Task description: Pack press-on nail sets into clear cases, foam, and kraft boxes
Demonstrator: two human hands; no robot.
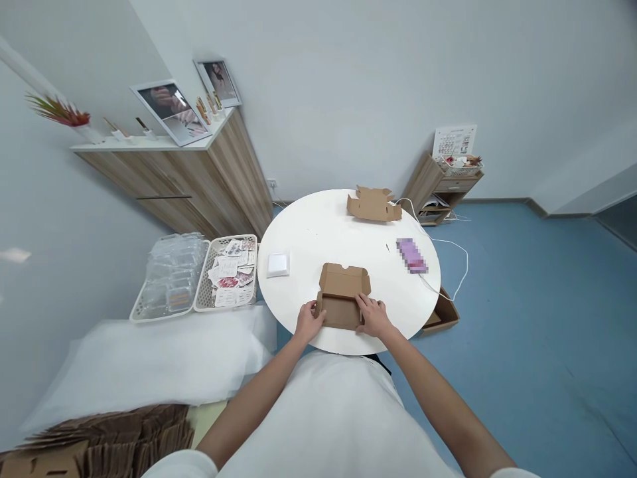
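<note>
A brown cardboard box [341, 311] lies on the white round table [308, 242] close to my body, its lid raised on the far side and its inside bare. My left hand [310, 322] grips the box's left side wall, thumb over the edge. On the right side wall, my right hand [373, 316] is closed around the cardboard with fingers bent over it. Farther back on the table sits a second, partly folded cardboard box [374, 204].
A small white packet [278, 264] and a blurred purple phone-like object [412, 255] with a white cable lie on the table. Left are a basket of printed cards [231, 273], a basket of clear plastic packs [172, 275], and stacked flat cardboard [114, 441]. An open carton [442, 315] stands on the floor.
</note>
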